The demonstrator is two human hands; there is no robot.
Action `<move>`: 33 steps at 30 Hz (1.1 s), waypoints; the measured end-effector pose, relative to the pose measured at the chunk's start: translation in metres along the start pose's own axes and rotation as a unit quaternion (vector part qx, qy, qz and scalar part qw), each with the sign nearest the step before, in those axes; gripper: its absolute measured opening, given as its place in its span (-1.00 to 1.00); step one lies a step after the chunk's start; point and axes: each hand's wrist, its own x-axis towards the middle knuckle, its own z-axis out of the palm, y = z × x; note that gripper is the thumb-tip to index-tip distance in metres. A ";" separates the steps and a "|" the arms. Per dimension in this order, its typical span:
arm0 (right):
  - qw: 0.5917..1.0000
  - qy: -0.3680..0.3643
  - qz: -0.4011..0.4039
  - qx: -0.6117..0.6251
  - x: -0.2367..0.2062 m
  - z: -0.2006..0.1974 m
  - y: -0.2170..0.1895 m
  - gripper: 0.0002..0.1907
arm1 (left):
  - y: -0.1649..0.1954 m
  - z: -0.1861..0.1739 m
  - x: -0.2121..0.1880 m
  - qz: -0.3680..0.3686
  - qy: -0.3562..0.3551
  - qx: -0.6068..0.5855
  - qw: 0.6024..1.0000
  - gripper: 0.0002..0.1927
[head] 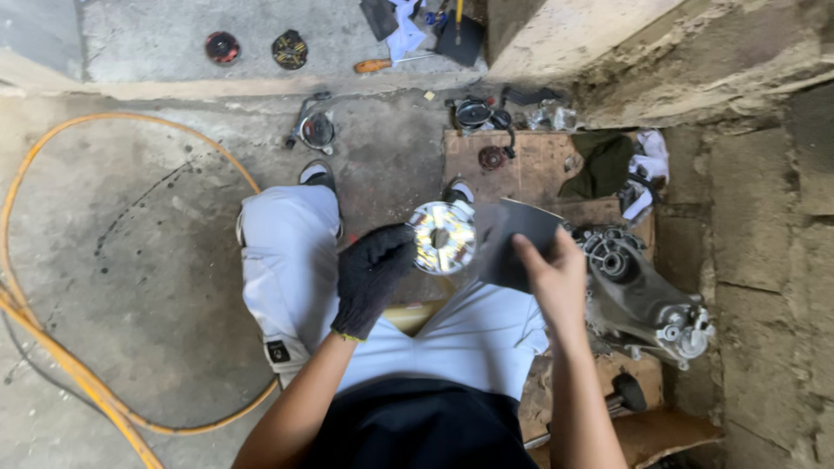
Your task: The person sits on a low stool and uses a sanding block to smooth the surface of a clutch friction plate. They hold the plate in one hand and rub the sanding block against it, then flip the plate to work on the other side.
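Two hands are showing: one gloved left hand (372,276), one bare right hand (552,280). They are holding one shiny metal disc (442,236) and one dark sheet (514,239). One engine casing (643,300), one orange hose (52,347), one screwdriver (382,64) and two round parts (222,47) (289,49) are lying on the floor.

Black glove (372,276), white trousers (291,260), dark top (417,426)

Open concrete floor (130,243) at left, engine casing (638,300) and cluttered board (534,169) crowding right
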 end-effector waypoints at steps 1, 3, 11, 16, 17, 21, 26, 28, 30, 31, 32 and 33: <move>0.999 -0.002 -0.007 -0.042 0.005 0.006 0.002 -0.78 | 0.001 0.002 0.007 0.045 0.015 0.064 0.997 -0.73; 0.994 -0.016 -0.012 -0.105 0.012 0.016 0.004 -0.74 | 0.007 0.008 0.017 0.135 0.048 0.185 0.972 -0.76; 0.994 0.014 0.030 -0.106 0.024 0.029 0.011 -0.76 | 0.048 0.017 0.034 0.149 0.049 0.191 0.969 -0.75; 0.999 0.036 -0.020 0.034 0.048 0.018 0.010 -0.52 | 0.023 0.016 0.062 -0.008 0.027 -0.012 1.000 -0.72; 0.998 0.028 -0.032 0.037 0.052 0.016 0.009 -0.47 | 0.015 0.015 0.066 -0.027 0.018 -0.051 0.998 -0.71; 0.967 -0.026 0.088 0.239 0.063 0.010 0.005 -0.54 | -0.001 0.010 0.071 -0.111 -0.012 -0.180 0.977 -0.72; 0.915 -0.110 0.041 0.386 0.074 0.003 0.015 -0.68 | 0.011 0.012 0.065 -0.155 -0.087 -0.124 0.976 -0.76; 0.916 -0.091 0.034 0.390 0.076 -0.001 0.025 -0.75 | 0.019 0.018 0.061 -0.064 -0.156 0.025 0.985 -0.83; 0.924 -0.064 0.034 0.375 0.077 -0.004 0.036 -0.82 | 0.025 0.025 0.058 -0.158 -0.127 -0.118 0.972 -0.79; 0.915 -0.070 0.032 0.397 0.077 -0.005 0.041 -0.82 | 0.027 0.028 0.057 -0.201 -0.110 -0.188 0.955 -0.77; 0.905 -0.077 0.029 0.418 0.076 -0.007 0.046 -0.82 | 0.029 0.029 0.057 -0.179 -0.128 -0.165 0.961 -0.80; 0.894 -0.084 0.024 0.440 0.076 -0.008 0.048 -0.81 | 0.030 0.030 0.057 -0.155 -0.147 -0.141 0.967 -0.82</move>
